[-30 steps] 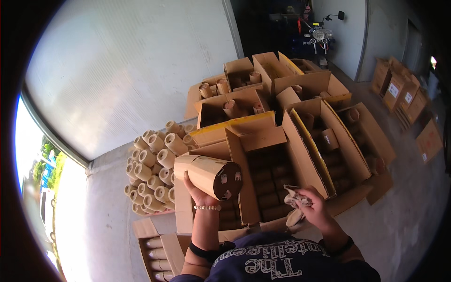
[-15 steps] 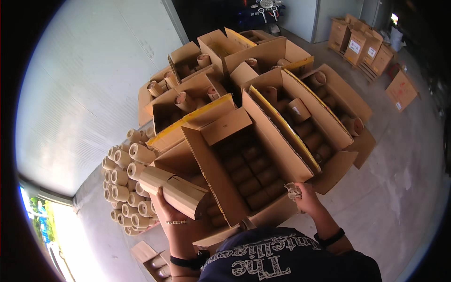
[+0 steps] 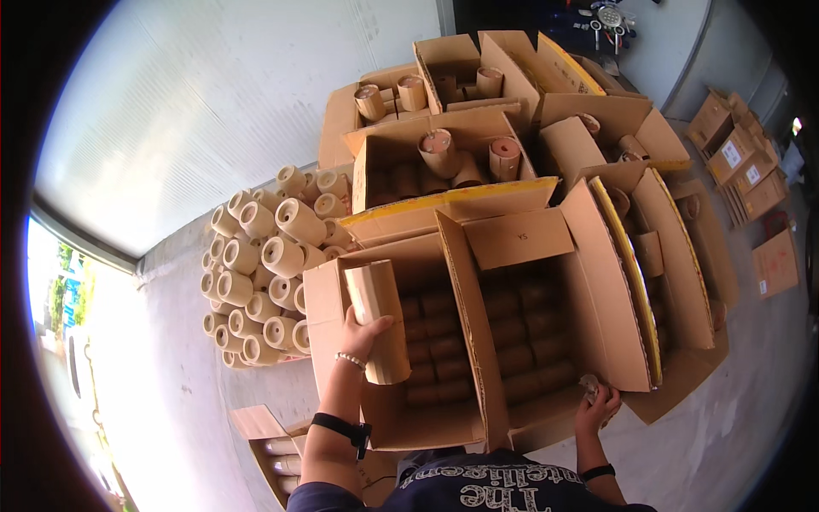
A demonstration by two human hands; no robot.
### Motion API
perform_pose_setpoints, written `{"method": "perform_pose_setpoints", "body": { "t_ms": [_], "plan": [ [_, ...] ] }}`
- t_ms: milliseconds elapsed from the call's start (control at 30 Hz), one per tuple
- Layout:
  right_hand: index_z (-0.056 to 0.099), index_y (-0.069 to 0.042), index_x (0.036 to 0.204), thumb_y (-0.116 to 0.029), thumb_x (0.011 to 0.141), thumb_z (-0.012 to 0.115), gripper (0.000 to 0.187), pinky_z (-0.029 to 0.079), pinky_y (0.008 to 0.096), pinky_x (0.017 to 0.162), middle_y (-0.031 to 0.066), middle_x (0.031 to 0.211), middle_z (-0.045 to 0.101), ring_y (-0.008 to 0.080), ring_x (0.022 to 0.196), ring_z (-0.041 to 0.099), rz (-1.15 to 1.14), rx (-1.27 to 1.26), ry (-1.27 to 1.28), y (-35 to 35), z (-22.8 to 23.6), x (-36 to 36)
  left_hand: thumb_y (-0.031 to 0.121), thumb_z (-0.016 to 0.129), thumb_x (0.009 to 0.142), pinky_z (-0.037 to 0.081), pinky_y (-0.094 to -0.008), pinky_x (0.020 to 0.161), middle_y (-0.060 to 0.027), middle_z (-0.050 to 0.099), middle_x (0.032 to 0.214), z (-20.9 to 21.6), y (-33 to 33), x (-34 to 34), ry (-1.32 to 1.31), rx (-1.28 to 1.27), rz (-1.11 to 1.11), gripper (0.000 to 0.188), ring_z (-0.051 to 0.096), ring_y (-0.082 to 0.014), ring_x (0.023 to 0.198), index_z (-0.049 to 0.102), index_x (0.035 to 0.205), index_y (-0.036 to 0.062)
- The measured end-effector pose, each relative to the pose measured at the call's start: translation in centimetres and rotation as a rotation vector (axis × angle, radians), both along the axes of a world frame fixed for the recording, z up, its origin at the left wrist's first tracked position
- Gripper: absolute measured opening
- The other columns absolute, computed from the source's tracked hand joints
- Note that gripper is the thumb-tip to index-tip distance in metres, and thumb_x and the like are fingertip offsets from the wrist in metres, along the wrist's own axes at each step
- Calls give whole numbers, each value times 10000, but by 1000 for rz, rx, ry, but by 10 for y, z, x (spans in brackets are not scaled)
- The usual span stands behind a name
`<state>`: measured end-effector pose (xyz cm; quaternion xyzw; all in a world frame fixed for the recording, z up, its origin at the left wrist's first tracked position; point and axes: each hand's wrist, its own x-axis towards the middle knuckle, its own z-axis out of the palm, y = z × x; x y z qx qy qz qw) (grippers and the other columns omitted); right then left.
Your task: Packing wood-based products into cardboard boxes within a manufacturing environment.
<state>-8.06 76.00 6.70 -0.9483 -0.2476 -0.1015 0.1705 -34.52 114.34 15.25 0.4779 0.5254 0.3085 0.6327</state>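
My left hand (image 3: 365,331) is wrapped round a long tan faceted cylinder (image 3: 378,290). It holds the cylinder nearly lengthwise above the left side of an open cardboard box (image 3: 325,320). Brown cylinders (image 3: 441,369) lie in rows inside that box. On the right, my right hand (image 3: 600,408) grips a small crumpled piece of brown paper (image 3: 589,387). That hand is by the near right corner of a second open box (image 3: 593,256), which also has rows of brown cylinders (image 3: 525,328) deep inside.
Pale hollow cylinders (image 3: 256,282) are piled on the floor at left. Several open cartons with upright and lying cylinders (image 3: 438,152) stand beyond. A small carton (image 3: 260,424) sits near my left arm. More cartons (image 3: 740,158) and a motorbike (image 3: 610,21) are farther back right.
The view has swung left. My left hand has turned the cylinder from slanting sideways to nearly lengthwise over the left box. My right hand still grips the crumpled paper.
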Motion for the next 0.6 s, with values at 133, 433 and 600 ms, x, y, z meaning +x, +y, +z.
{"method": "perform_pose_setpoints", "body": {
  "t_ms": [133, 433, 600],
  "plan": [
    [509, -104, 1010, -49, 676, 592, 348, 340, 463, 830, 171, 1167, 313, 388, 1024, 331, -207, -73, 164, 10, -3, 4, 240, 761, 517, 463, -295, 750, -112, 569, 947, -34, 9, 12, 289, 27, -164, 734, 562, -181, 857, 400, 1110, 1],
    [499, -72, 1029, 17, 619, 507, 420, 270, 477, 885, 176, 1167, 309, 389, 1048, 289, -274, -131, 105, 3, -21, 6, 426, 721, 468, 446, -358, 775, -129, 530, 1032, -86, 35, 63, 1092, 166, -768, 848, 540, -289, 935, 362, 1182, 144],
    [476, -19, 1030, -29, 649, 464, 381, 233, 448, 918, 188, 1180, 280, 369, 1090, 259, -253, -210, 136, -17, -31, 8, 381, 728, 452, 438, -435, 756, -130, 509, 1038, -157, 74, 71, 1203, 384, -947, 835, 532, -335, 909, 356, 1178, 200]
  ]
}}
